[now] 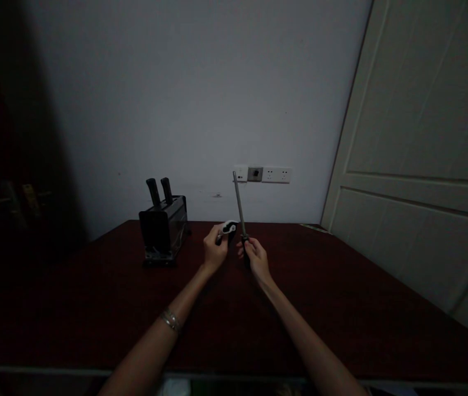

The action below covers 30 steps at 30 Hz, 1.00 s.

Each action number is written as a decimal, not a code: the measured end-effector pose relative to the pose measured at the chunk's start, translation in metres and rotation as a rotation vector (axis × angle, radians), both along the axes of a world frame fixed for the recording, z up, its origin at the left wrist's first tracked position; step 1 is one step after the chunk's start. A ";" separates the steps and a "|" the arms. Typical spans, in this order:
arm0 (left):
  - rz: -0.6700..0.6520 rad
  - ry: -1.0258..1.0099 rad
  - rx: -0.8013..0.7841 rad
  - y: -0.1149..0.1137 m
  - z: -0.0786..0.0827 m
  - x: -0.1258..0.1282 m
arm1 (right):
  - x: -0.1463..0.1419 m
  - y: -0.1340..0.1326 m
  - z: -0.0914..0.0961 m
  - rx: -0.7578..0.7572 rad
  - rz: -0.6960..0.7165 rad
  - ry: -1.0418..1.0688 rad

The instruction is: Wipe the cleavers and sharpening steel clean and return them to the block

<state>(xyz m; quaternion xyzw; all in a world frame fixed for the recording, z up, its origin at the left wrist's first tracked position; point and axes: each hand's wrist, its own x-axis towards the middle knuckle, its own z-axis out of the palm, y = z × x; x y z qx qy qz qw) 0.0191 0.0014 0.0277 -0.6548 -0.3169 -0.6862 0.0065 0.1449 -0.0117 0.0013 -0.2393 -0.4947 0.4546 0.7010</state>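
My right hand (254,257) is closed round the dark handle of a sharpening steel (239,204), whose thin rod points up and slightly left. My left hand (214,250) is closed on a small black-and-white tool (229,226), which it holds just left of the rod's base. Both hands hover over the far middle of a dark red table (341,297). A bracelet sits on my left wrist. To the left of my hands stands a black knife block (163,228) with two black handles sticking out of its top.
A grey wall runs behind the table, with a strip of white sockets (263,174) just above the table's far edge. A pale panelled door (419,165) stands at the right. The left side of the room is dark.
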 end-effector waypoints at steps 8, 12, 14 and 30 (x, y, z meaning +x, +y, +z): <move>-0.196 0.350 0.297 -0.011 -0.004 0.013 | -0.006 -0.005 0.000 0.061 -0.059 -0.027; -0.186 0.279 0.247 -0.015 -0.003 0.016 | -0.006 -0.007 0.002 0.030 -0.049 -0.015; -0.185 0.226 0.199 -0.018 -0.003 0.018 | -0.005 -0.007 0.002 0.003 -0.037 -0.015; -0.109 0.118 -0.061 -0.009 -0.004 0.010 | 0.002 -0.014 0.003 -0.104 0.153 0.035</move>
